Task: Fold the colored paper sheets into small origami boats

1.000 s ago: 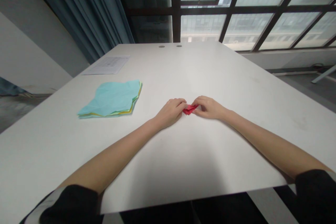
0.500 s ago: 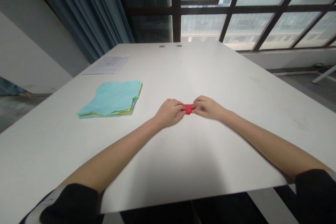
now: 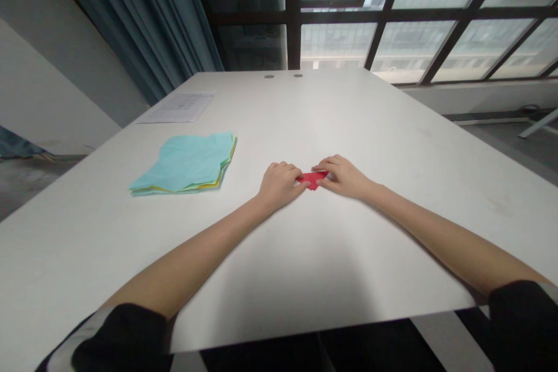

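A small piece of folded red paper point(image 3: 313, 179) lies between my hands on the white table point(image 3: 279, 279). Its lower edge comes to a blunt, uneven point toward me. My left hand point(image 3: 282, 186) is closed on the paper's left end, thumb in front and fingers behind. At the right end, my right hand point(image 3: 339, 176) grips it between the thumb at the near edge and the fingers at the far edge. The fingertips cover both ends of the paper.
Left of my hands lies a stack of crinkled sheets point(image 3: 187, 163), light blue on top with yellow and green edges below. Behind it is a printed white page point(image 3: 178, 107) near the table's left edge. A blue curtain point(image 3: 143, 17) and windows stand beyond.
Both hands have shifted slightly outward along the red paper, so more of it shows between them. My right fingers have lifted toward its far edge. The stack has not moved.
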A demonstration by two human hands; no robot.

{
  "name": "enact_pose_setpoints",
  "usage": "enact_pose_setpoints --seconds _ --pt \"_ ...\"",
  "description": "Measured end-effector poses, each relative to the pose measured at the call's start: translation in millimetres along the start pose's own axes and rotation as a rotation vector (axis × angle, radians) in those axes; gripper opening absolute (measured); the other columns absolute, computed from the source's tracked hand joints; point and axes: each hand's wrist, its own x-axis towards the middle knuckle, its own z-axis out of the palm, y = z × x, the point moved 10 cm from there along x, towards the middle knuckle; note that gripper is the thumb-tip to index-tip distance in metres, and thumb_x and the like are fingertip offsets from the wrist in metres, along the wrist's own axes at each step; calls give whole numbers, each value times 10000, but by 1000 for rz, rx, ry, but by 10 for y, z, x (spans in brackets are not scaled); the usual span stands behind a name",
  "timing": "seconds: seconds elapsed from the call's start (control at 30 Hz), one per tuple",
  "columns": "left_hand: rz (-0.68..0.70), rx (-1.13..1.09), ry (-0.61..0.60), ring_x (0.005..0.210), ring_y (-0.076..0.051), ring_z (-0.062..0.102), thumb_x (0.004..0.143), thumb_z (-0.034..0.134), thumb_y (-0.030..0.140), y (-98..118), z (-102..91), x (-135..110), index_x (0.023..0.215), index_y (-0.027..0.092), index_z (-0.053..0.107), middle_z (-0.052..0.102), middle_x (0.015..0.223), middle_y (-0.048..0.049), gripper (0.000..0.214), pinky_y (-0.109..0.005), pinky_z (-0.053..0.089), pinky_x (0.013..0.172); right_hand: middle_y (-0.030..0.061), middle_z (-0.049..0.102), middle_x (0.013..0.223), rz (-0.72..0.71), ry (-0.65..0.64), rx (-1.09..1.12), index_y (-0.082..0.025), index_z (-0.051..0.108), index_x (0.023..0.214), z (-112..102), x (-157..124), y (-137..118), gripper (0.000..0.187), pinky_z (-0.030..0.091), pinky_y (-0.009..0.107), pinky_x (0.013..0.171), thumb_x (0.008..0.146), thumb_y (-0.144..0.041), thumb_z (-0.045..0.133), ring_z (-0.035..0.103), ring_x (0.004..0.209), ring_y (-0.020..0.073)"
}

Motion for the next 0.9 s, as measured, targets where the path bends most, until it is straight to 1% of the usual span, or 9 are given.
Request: enact_pose_setpoints --seconds 0.13,0.3,0.37,0.47,0.6,0.67,0.73,0.83,0.9 --pt "-79 53 14 821 -238 582 815 530 399 -80 -13 -10 828 177 663 678 813 -77 260 -360 380 718 115 634 1061 37 -29 2 -170 639 1075 60 -14 77 347 422 415 844 830 -395 541 558 940 250" --pt "-76 37 42 840 -238 562 814 515 320 -100 -7 -16 848 182 645 657 816 -68 192 -372 399 734 91 649 972 83 -22 77 -175 645 968 79 -9 118 278 417 383 825 786 -376 585 565 892 227" --pt "-62 -9 97 874 -228 552 792 532 258 -106 -50 -23 871 178 635 633 907 -77 152 -366 411 755 66 651 879 149 -5 140 -174 637 926 64 -8 157 249 425 351 767 757 -355 608 564 811 202" --pt "-9 -108 209 895 -195 532 750 536 150 -87 -154 -43 882 168 633 543 1062 -98 165 -344 428 780 21 636 774 299 36 320 -178 613 898 41 -27 251 212 418 287 642 738 -317 609 548 680 154" --pt "28 -222 288 824 -166 501 753 508 104 -49 -244 -71 890 177 653 489 926 -64 213 -318 444 743 -6 621 719 437 167 514 -181 575 818 -41 -57 332 153 397 260 596 719 -290 618 525 610 124" --pt "9 -326 299 798 -153 508 763 499 100 -50 -263 -72 889 177 661 490 885 -53 219 -307 454 734 -9 620 712 451 234 514 -186 572 793 -106 -63 328 138 394 265 602 714 -287 624 520 606 124" --pt "-41 -478 285 770 -135 537 772 505 115 -79 -246 -57 869 170 666 526 907 -55 195 -295 468 734 -8 624 718 438 282 485 -193 576 782 -166 -61 284 131 392 272 605 713 -291 629 521 612 130" --pt "-165 -754 244 779 -135 588 775 558 194 -163 -155 -23 833 162 661 604 944 -61 123 -285 489 741 -2 625 726 384 326 424 -203 574 758 -240 -48 159 107 397 285 618 712 -283 626 529 647 146" --pt "-254 -939 203 772 -149 609 756 607 269 -215 -51 -7 822 151 652 646 900 -62 143 -280 498 715 13 637 765 320 337 406 -206 566 753 -269 -28 49 79 404 291 629 720 -265 608 540 685 156"
